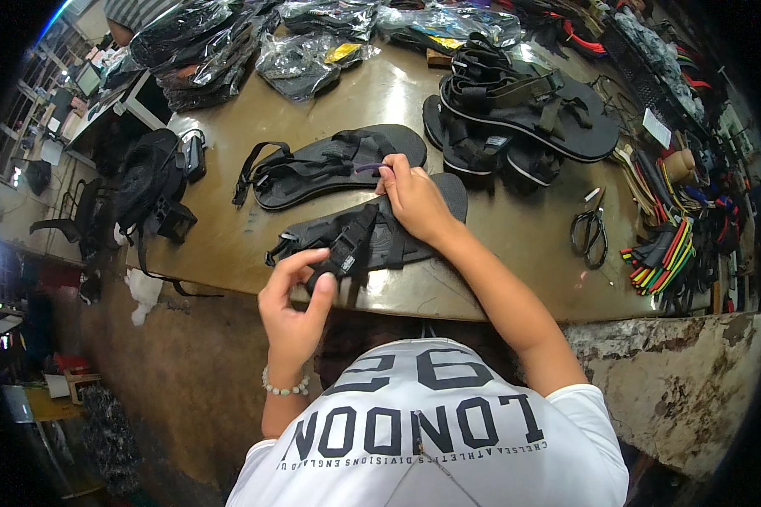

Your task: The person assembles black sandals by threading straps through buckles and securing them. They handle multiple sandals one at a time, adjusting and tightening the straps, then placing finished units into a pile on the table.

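Left hand (292, 306): curled by strap (348, 242); grip cannot be told.
Right hand (414, 201): purple item (367, 167) pinched.
Near sandal (386, 243): strap should be laid untwisted.

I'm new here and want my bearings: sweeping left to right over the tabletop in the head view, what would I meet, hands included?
Small black gadget → left hand → right hand → scissors → bunch of coloured strips.
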`<state>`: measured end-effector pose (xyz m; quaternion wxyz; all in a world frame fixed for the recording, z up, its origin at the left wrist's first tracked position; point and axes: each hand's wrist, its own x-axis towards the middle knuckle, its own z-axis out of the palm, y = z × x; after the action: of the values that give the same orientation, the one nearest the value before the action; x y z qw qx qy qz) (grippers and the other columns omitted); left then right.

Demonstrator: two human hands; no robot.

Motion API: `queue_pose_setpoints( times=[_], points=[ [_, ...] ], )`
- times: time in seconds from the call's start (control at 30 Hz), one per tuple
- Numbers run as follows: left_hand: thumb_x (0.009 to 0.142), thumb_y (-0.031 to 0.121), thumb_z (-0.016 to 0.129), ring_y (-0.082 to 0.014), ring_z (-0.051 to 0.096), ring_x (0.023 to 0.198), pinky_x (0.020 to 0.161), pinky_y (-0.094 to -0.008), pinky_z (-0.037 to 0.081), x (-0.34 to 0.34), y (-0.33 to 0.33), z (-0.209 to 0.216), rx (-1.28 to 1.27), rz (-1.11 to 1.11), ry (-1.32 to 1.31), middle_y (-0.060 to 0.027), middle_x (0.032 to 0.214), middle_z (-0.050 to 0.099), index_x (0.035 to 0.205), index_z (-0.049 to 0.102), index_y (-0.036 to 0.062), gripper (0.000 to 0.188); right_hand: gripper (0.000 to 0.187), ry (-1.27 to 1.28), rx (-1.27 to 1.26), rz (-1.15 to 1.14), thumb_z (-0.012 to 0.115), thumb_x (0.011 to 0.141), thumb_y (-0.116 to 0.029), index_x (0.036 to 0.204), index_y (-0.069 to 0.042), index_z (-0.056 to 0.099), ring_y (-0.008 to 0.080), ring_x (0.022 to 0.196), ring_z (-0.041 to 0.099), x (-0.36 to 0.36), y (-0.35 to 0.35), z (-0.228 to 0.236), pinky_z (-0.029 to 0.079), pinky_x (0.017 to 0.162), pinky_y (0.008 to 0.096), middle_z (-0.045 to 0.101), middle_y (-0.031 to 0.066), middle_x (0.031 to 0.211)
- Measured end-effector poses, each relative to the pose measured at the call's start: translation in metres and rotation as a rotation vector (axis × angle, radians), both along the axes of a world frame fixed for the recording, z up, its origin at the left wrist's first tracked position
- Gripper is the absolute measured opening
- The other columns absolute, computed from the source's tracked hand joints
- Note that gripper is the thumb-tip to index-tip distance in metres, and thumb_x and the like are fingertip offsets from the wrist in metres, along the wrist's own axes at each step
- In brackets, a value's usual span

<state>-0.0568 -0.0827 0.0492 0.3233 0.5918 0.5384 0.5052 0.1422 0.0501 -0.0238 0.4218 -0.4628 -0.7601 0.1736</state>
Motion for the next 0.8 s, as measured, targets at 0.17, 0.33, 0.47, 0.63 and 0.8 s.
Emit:
queue_pose_setpoints(
  times=[0.17, 0.33, 0.47, 0.63, 0.8],
  points=[
    [0.075, 0.041, 0.076, -0.0352, 0.051, 0.106, 0.102, -0.05, 0.033, -0.02, 0.007, 0.01, 0.594, -0.088, 0.74, -0.0128, 0.118, 0.056, 0.121, 0.059, 0.0057, 0.06, 0.021, 0.192, -0.044, -0.169, 0.044, 0.101, -0.021, 0.109, -0.002, 0.045, 0.0412, 0.08, 0.063, 0.034, -0.022, 0.002, 0.05, 0.067, 0.0469, 0.066, 0.018, 0.084],
    [0.055, 0.042, 0.086, -0.0368, 0.045, 0.121, 0.099, -0.0496, 0.039, -0.034, 0.014, -0.018, 0.043, -0.207, 0.854, -0.0143, 0.13, 0.048, 0.139, 0.047, 0.0178, 0.096, 0.015, -0.103, 0.31, -0.237, 0.05, 0.098, -0.017, 0.103, -0.002, 0.05, 0.0376, 0.083, 0.063, 0.045, -0.035, 0.003, 0.05, 0.075, 0.0441, 0.064, 0.0175, 0.087],
    [0.047, 0.02, 0.088, -0.037, 0.051, 0.114, 0.097, -0.0486, 0.044, -0.043, 0.017, -0.037, 0.199, -0.212, 0.824, -0.0126, 0.108, 0.055, 0.119, 0.061, 0.0116, 0.078, 0.016, -0.226, 0.362, -0.228, 0.052, 0.097, -0.019, 0.102, -0.003, 0.049, 0.0356, 0.077, 0.064, 0.045, -0.016, 0.012, 0.05, 0.07, 0.0443, 0.064, 0.0163, 0.078],
    [0.035, 0.011, 0.088, -0.0411, 0.057, 0.104, 0.085, -0.0505, 0.051, -0.064, 0.023, -0.006, 0.61, -0.332, 0.852, -0.0071, 0.092, 0.052, 0.1, 0.068, 0.0104, 0.068, 0.019, -0.168, 0.189, -0.297, 0.046, 0.1, -0.022, 0.106, -0.005, 0.042, 0.0383, 0.063, 0.063, 0.063, -0.026, 0.024, 0.048, 0.055, 0.0464, 0.062, 0.0174, 0.066],
    [0.04, 0.013, 0.083, -0.0411, 0.057, 0.112, 0.093, -0.0491, 0.052, -0.057, 0.092, 0.064, 0.943, -0.547, 0.906, -0.0068, 0.095, 0.057, 0.099, 0.068, 0.011, 0.06, 0.026, 0.378, 0.004, -0.349, 0.036, 0.105, -0.031, 0.109, -0.006, 0.037, 0.0205, 0.055, 0.06, 0.093, -0.058, 0.045, 0.046, 0.049, 0.0343, 0.06, 0.0118, 0.065]
  ],
)
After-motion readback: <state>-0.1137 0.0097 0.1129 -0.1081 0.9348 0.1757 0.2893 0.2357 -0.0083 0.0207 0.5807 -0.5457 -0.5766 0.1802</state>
